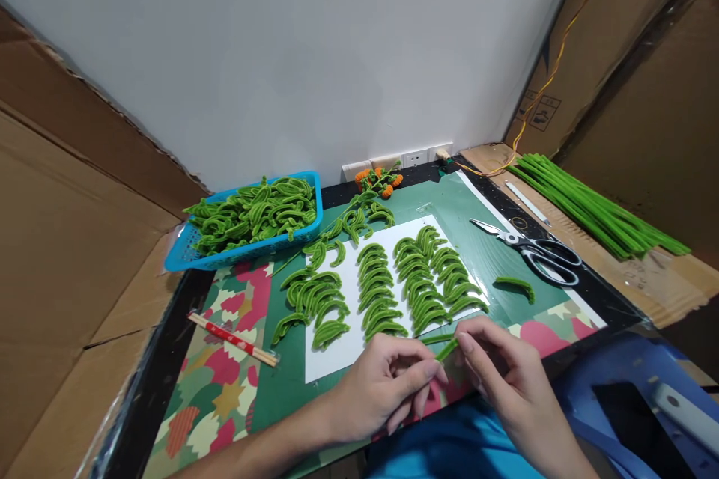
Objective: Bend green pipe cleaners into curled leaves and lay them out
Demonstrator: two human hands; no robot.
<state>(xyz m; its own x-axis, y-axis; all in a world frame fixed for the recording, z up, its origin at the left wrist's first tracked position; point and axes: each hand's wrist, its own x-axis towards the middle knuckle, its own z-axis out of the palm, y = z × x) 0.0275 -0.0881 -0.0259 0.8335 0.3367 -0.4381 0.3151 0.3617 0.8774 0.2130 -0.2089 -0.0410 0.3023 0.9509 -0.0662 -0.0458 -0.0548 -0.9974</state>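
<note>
Between my two hands is a short green pipe cleaner (448, 349), pinched near each end. My left hand (387, 382) grips its left end with thumb and fingers closed. On the other end, my right hand (508, 374) pinches with thumb and forefinger. Just beyond them lies a white sheet (331, 370) bearing several columns of curved, folded green pipe-cleaner pieces (377, 292). One loose green piece (515, 284) rests on the green mat, right of the sheet.
A blue basket (241, 256) heaped with green pieces stands at the back left. Scissors (531, 247) lie open at right, near long green stems (595, 202) and a white pen (528, 202). Wrapped chopsticks (233, 339) lie left. An orange-and-green pipe-cleaner spray (379, 181) sits by the wall sockets.
</note>
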